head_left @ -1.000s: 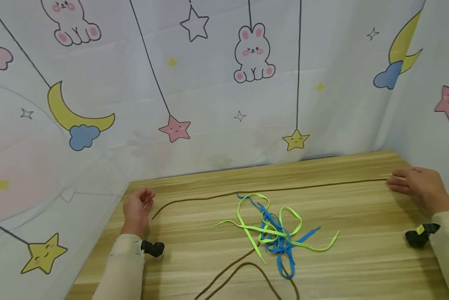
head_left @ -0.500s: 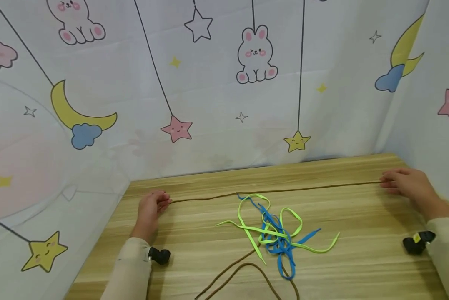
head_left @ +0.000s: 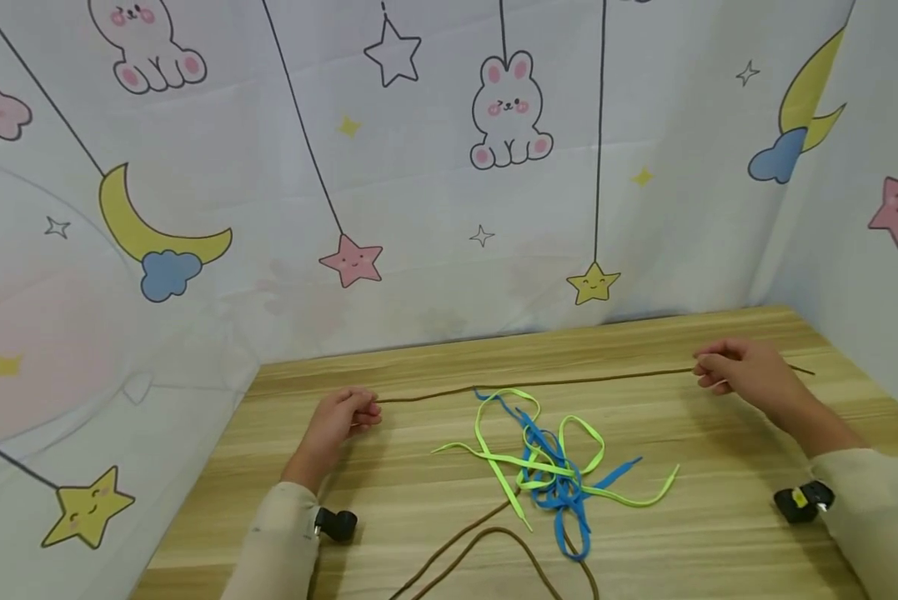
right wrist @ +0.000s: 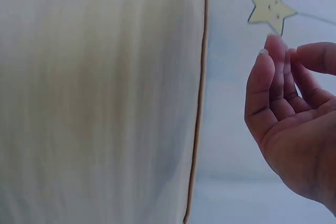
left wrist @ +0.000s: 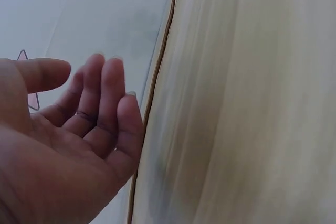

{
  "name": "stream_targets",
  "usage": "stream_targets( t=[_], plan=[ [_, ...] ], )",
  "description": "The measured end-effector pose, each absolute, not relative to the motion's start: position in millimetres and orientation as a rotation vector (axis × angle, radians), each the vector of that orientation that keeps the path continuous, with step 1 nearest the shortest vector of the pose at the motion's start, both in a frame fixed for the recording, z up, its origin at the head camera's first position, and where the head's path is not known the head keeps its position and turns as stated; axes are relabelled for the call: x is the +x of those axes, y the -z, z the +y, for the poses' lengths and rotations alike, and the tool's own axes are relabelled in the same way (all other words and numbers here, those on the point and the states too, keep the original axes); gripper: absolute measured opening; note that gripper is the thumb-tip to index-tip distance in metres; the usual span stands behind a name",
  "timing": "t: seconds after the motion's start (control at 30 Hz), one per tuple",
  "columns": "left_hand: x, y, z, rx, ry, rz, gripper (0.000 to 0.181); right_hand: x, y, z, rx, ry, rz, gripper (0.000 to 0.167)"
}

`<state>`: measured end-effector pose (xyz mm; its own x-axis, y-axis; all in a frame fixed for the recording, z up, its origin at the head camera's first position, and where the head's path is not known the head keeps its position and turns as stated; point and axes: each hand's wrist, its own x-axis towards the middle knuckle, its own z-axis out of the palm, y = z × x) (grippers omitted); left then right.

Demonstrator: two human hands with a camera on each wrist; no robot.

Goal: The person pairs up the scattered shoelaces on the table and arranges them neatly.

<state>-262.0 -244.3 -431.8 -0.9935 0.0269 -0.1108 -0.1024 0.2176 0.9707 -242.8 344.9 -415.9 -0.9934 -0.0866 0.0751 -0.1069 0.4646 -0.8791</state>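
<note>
Inscriptions: you had none legible in any of the three views. Item: one small yellow rectangular label (head_left: 800,497), set on the black rounded wrist camera (head_left: 788,507) beside your cream cloth right sleeve (head_left: 876,508); any marking on it was too small to read.

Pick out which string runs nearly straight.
The far brown cord, running crosswise at the back. The green lace and blue lace lie tangled; the near brown cord bends round.
</note>
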Motion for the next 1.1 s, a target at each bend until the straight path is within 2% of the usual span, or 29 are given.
stream_targets(
  t=[0.2, 0.47, 0.63, 1.1],
  plan=[
    [-256, 431, -230, 0.088, -1.811, 2.349, 0.037, -233, 406, 316, 0.273, -1.706, -2.624, 0.043],
    [-245, 427, -211, 0.41, -1.579, 2.314, 0.043, -223, 401, 286, 0.423, -1.673, -2.664, 0.034],
    [-237, 423, -195, 0.521, -1.441, 2.204, 0.045, -216, 401, 273, 0.505, -1.646, -2.701, 0.031],
    [-207, 415, -152, 0.756, -1.122, 2.161, 0.026, -206, 403, 243, 0.765, -1.651, -2.734, 0.023]
  ],
)
